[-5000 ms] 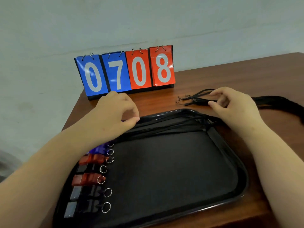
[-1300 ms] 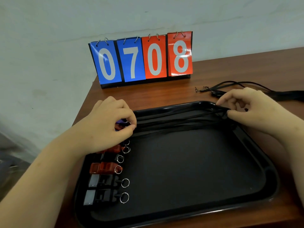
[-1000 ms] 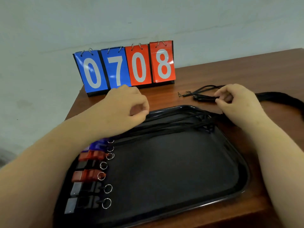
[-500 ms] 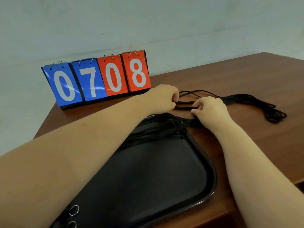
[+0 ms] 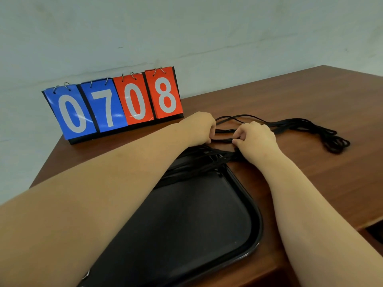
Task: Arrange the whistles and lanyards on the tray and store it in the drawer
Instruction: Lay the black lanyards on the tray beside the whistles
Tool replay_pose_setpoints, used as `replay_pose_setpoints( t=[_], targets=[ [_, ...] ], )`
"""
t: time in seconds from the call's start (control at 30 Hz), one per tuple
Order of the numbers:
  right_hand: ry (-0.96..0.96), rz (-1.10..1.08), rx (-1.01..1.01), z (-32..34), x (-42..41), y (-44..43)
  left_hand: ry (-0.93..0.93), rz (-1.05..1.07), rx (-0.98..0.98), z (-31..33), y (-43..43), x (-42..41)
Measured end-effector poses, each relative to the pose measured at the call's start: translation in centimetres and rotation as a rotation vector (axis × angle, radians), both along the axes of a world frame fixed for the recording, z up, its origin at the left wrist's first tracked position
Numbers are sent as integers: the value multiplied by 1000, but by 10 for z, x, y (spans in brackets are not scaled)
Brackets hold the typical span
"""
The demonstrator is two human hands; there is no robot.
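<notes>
Pinches one black lanyard (image 5: 222,140) between left hand (image 5: 199,127) and right hand (image 5: 256,137), close together on table (image 5: 310,179) just beyond far rim of tray (image 5: 256,214), seemingly to pull it straight for laying beside laid lanyards (image 5: 196,163) draped across tray; leaves loose bundle (image 5: 315,128) trailing right; shows no whistles.

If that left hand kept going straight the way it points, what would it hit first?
Probably the loose black lanyards lying just beyond the left hand, which pinches one. Past them only the table shows, though depth is unclear.
</notes>
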State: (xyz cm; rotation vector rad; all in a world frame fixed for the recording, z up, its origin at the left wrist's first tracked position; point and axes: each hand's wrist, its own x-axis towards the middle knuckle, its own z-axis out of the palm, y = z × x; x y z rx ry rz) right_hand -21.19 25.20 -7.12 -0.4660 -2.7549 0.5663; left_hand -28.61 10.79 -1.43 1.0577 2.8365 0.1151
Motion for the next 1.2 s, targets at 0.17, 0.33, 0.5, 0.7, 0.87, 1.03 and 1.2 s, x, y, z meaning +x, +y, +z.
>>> replay_pose_setpoints(
  t=[0.17, 0.33, 0.5, 0.7, 0.87, 1.03, 1.2],
  targets=[
    [-13, 11, -36, -1, -2, 1, 103, 0, -3, 0, -9, -2],
    [-9, 10, -56, -1, -1, 2, 213, -2, -10, 3, -18, -2],
    [140, 107, -205, 0, 1, -3, 232, -10, 286, 18, -25, -1],
    [231, 123, -347, 4, 5, -8, 141, -14, 490, 34, -26, 3],
    [294, 218, -408, 5, 7, -11, 214, -19, 500, 33, -27, 1],
    [304, 302, -550, 4, 6, -14, 29, 52, 798, 36, -25, 8],
    [313, 285, -532, 5, 5, -13, -176, 111, 991, 39, -20, 15]
  ],
)
